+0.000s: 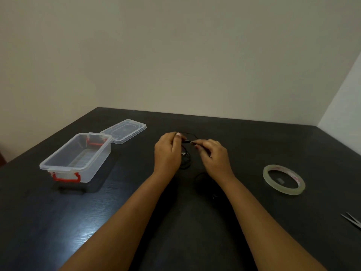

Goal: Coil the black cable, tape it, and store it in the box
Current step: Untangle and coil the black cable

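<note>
A thin black cable (187,161) lies in loose loops on the dark table, hard to see against it. My left hand (168,151) pinches one part of the cable near its far end. My right hand (214,154) pinches the cable's plug end just to the right, and the two hands nearly meet. More cable loops show below my right wrist. A clear plastic box (75,160) with red latches stands open at the left, empty. A roll of clear tape (283,179) lies flat at the right.
The box's clear lid (123,131) leans against the box's far end on the dark table (136,192). Metal scissor tips (352,220) poke in at the right edge. A pale wall rises behind the table.
</note>
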